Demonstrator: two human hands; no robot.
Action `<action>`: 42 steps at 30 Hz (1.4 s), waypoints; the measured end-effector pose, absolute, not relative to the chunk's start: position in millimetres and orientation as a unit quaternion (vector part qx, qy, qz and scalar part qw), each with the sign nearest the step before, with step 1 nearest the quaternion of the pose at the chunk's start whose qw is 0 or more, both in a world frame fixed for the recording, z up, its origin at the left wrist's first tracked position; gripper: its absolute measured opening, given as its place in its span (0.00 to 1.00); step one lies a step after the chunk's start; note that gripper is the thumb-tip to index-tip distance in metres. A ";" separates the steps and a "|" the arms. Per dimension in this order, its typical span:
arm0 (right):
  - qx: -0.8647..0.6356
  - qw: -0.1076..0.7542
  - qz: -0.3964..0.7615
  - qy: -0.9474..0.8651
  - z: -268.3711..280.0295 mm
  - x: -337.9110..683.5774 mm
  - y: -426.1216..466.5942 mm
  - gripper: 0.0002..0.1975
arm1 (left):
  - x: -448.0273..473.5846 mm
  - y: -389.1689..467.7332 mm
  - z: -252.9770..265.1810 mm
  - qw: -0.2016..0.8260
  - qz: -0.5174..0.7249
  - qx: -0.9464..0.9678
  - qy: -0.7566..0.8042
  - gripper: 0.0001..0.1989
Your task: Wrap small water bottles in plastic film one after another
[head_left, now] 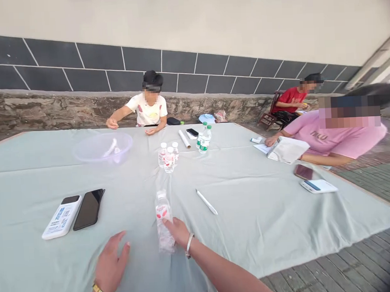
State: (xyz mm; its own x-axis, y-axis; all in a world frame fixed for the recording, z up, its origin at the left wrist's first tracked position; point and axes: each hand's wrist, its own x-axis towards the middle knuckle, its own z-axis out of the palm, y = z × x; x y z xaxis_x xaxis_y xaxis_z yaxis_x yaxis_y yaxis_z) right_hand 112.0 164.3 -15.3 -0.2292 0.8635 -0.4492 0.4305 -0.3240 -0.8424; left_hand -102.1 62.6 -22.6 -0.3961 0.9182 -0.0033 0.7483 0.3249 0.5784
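My right hand is closed around the lower side of a clear plastic bottle with a white cap and red print, the thumb across its front. The bottle stands on the pale green tablecloth, and its outline is slightly blurred. My left hand hovers low over the cloth to the left of the bottle, thumb and fingers apart, holding nothing. A white pen lies to the right, beyond my right wrist. Left of the bottle, a white power bank lies beside a black phone.
Several small bottles stand mid-table, with green-capped bottles behind. A translucent purple basin is far left. A person sits opposite; another at right handles a white box. A third person sits beyond the table.
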 end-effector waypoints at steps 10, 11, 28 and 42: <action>-0.624 0.109 0.181 -0.752 28.5 184.0 191.3 0.19 | -6.6 107.9 -21.8 0.318 0.286 0.439 0.791 0.23; -0.650 0.121 0.132 -0.739 27.9 197.4 202.7 0.20 | -7.1 107.6 -21.7 0.316 0.283 0.437 0.793 0.22; -0.586 0.142 0.280 -0.747 37.1 148.6 247.6 0.16 | 30.3 115.8 -13.8 0.302 0.355 0.439 0.768 0.27; -0.455 0.060 0.535 -0.709 61.3 282.6 177.8 0.19 | 25.4 122.7 -18.2 0.341 0.301 0.425 0.783 0.18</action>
State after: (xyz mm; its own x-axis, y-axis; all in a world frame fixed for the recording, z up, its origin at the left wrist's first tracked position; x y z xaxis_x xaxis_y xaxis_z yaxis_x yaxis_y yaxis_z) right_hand 282.6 177.8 61.3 -0.5783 0.7095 -0.4026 0.5819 0.0128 -0.8132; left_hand 25.4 122.7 -18.2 -0.4065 0.8704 -0.2777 0.4594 0.4575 0.7613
